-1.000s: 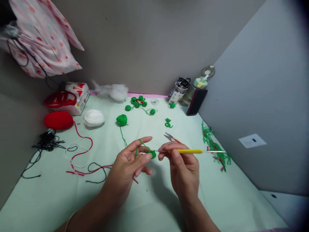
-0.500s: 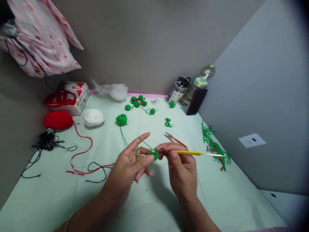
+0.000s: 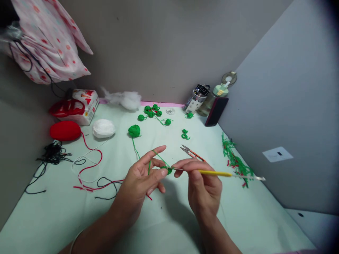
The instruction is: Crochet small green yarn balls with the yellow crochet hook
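Note:
My left hand (image 3: 141, 178) pinches a small green crochet piece (image 3: 170, 170) between thumb and fingers. Green yarn runs over its raised index finger and back to a green yarn ball (image 3: 134, 131) farther up the table. In my right hand (image 3: 202, 183) is a crochet hook with a yellow handle (image 3: 215, 173), held like a pen. The hook's left tip meets the green piece; its other metal end points right. Just beyond my right hand lie orange-handled thread snips (image 3: 192, 153), partly covered by the fingers.
Red yarn (image 3: 65, 131), white yarn (image 3: 103, 128) and tangled black yarn (image 3: 54, 152) lie left. Small green crocheted balls (image 3: 150, 112) and white stuffing (image 3: 127, 100) sit at the back. A phone (image 3: 216, 112) leans on a bottle (image 3: 208, 104). Green scraps (image 3: 235, 158) line the right wall.
My right hand has shifted slightly right and down, drawing the crochet hook partly back from the green piece. My left hand has hardly moved.

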The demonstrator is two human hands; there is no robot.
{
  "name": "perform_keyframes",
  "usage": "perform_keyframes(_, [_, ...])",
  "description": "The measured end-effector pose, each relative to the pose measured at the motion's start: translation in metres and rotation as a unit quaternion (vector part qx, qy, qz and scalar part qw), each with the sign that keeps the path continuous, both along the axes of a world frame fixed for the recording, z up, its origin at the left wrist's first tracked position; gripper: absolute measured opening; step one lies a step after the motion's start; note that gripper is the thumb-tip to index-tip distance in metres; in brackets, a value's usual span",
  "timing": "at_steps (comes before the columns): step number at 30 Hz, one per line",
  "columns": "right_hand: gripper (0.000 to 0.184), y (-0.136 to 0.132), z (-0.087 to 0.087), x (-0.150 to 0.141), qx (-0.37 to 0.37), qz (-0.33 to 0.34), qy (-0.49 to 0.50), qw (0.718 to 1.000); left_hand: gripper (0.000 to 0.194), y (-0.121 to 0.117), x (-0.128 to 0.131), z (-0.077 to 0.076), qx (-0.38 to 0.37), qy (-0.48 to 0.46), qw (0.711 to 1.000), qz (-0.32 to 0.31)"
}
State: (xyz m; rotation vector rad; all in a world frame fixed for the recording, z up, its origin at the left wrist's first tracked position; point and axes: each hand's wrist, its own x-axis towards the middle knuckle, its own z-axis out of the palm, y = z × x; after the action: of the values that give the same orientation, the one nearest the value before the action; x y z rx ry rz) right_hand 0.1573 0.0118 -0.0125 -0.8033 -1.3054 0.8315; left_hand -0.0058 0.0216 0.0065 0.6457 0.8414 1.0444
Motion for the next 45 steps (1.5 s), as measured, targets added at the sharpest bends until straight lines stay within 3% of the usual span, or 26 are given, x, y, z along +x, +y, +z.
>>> perform_keyframes(4, [0.022, 0.002, 0.002, 0.001, -0.020, 0.013, 0.002, 1.000, 0.056, -0.002, 0.000, 0.001, 0.015, 0.045, 0.999, 0.015])
perform_keyframes(10, [0.024, -0.002, 0.003, 0.005, 0.063, -0.011, -0.128, 0.990, 0.051, -0.007, 0.006, -0.003, 0.065, 0.126, 0.986, 0.082])
perform_keyframes(15, [0.026, 0.000, 0.002, 0.006, 0.108, -0.017, -0.180, 0.978, 0.043, -0.011, 0.011, -0.009, 0.115, 0.187, 0.968, 0.121])
perform_keyframes(18, [0.027, -0.004, -0.003, 0.004, 0.172, -0.078, -0.293, 0.937, 0.055, -0.011, 0.011, -0.008, 0.065, 0.111, 0.987, 0.098])
perform_keyframes(21, [0.036, -0.008, -0.008, 0.004, 0.220, -0.134, -0.365, 0.895, 0.065, -0.006, 0.008, -0.004, -0.018, -0.027, 0.999, 0.005])
perform_keyframes(23, [0.033, -0.006, -0.008, 0.004, 0.190, -0.121, -0.307, 0.925, 0.063, -0.002, 0.005, -0.001, -0.066, -0.086, 0.994, -0.028])
perform_keyframes(25, [0.027, -0.001, -0.005, 0.004, 0.109, -0.086, -0.176, 0.975, 0.057, 0.001, 0.001, 0.001, -0.083, -0.104, 0.991, -0.019])
perform_keyframes(27, [0.025, 0.005, -0.002, 0.004, 0.029, -0.041, -0.052, 0.997, 0.052, 0.002, -0.001, 0.001, -0.064, -0.094, 0.994, 0.000])
perform_keyframes(29, [0.021, 0.009, 0.001, 0.002, -0.005, -0.004, -0.014, 1.000, 0.051, 0.000, -0.001, -0.001, -0.032, -0.065, 0.997, -0.006])
perform_keyframes(31, [0.019, 0.009, 0.002, 0.000, 0.001, 0.006, -0.048, 0.999, 0.050, -0.002, 0.002, -0.004, -0.009, -0.028, 1.000, -0.007])
perform_keyframes(35, [0.036, 0.000, -0.001, -0.001, 0.091, -0.039, -0.193, 0.976, 0.050, -0.004, 0.008, -0.005, -0.009, -0.034, 0.999, 0.031])
perform_keyframes(38, [0.042, -0.003, -0.002, 0.003, 0.139, -0.065, -0.257, 0.954, 0.045, -0.001, 0.008, -0.004, -0.061, -0.088, 0.994, 0.000])
perform_keyframes(41, [0.031, 0.002, -0.001, 0.006, 0.057, -0.067, -0.132, 0.987, 0.036, 0.002, 0.003, -0.002, -0.098, -0.110, 0.989, -0.002])
perform_keyframes(43, [0.022, 0.007, 0.001, 0.005, -0.017, -0.030, -0.025, 0.999, 0.035, 0.003, 0.001, -0.002, -0.079, -0.093, 0.992, 0.016])
perform_keyframes(45, [0.017, 0.010, 0.001, 0.003, -0.058, 0.014, 0.012, 0.998, 0.038, 0.002, 0.001, -0.004, -0.042, -0.058, 0.997, 0.017])
